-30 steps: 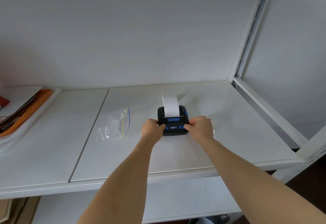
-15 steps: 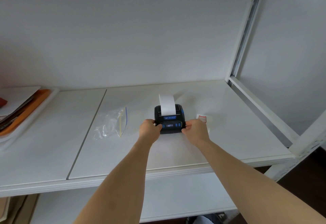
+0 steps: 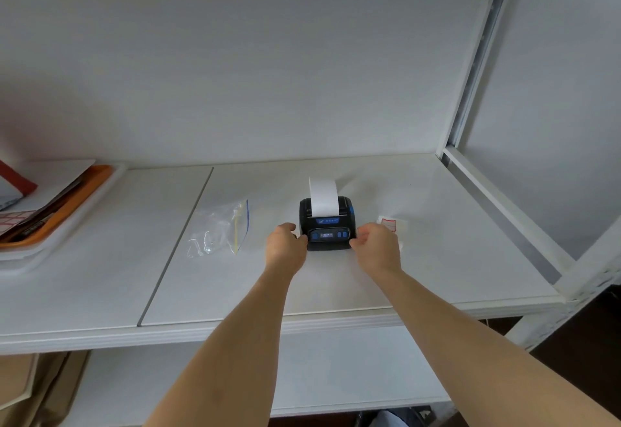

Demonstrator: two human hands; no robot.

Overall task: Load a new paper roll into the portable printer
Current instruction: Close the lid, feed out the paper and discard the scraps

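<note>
Small black portable printer (image 3: 327,225) with blue buttons, standing mid-shelf on white shelf board (image 3: 336,285); white paper strip (image 3: 323,196) rising from its top slot. Left hand (image 3: 285,247) curled against printer's left side, right hand (image 3: 376,245) against its right, fingertips touching casing. Left of printer, clear plastic zip bag (image 3: 220,230); right, small white label (image 3: 389,225).
</note>
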